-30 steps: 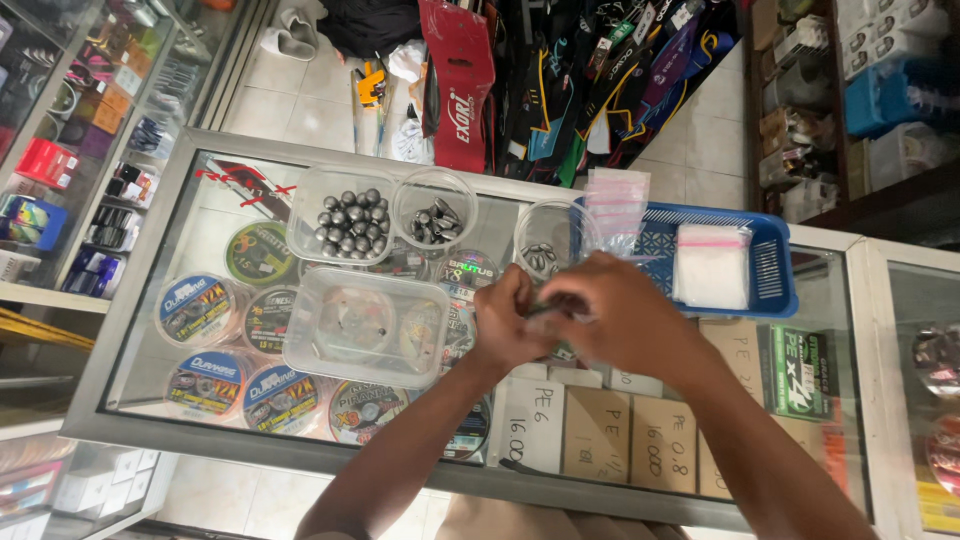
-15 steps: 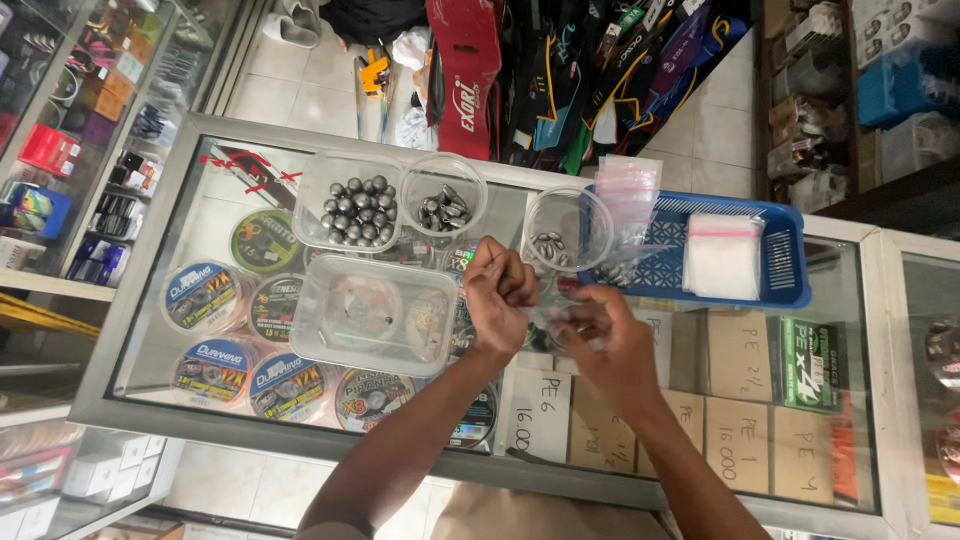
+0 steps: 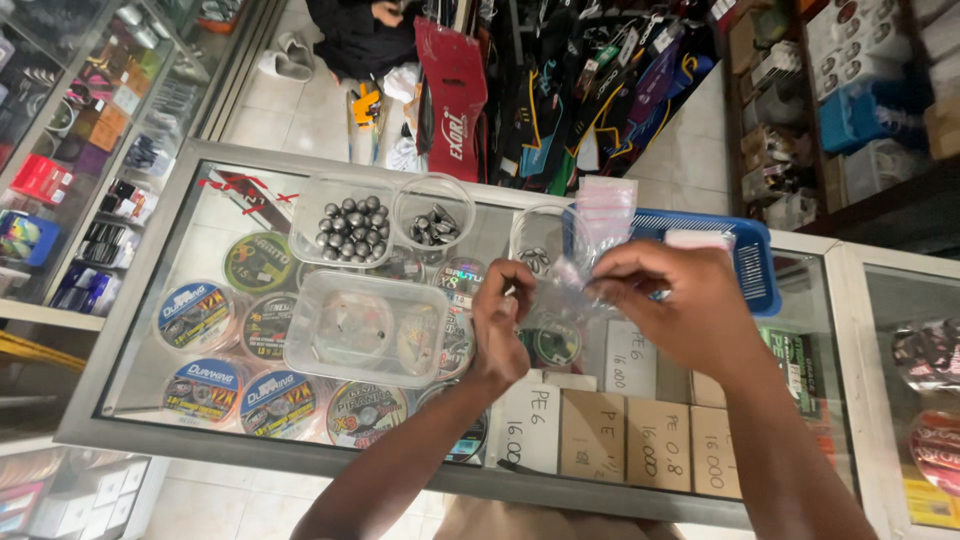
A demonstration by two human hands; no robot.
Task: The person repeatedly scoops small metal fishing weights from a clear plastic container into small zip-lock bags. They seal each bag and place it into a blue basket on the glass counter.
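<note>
Since a second earlier, the hands had parted a little above the middle of the glass counter [image 3: 200, 215], opening out the small clear bag [image 3: 575, 285] between them. The left hand [image 3: 503, 318] pinched one edge of the bag while the right hand [image 3: 675, 300] gripped the other. The bag hung just beside the round tub of sinkers [image 3: 540, 250], near the blue basket [image 3: 755, 265] at the far edge.

A single head-worn camera looks steeply down, close above the left hand [image 3: 503, 325] and right hand [image 3: 668, 308]. Beneath them lies a glass counter [image 3: 200, 235]; beyond them, floor and hanging bags fill the top edge.
</note>
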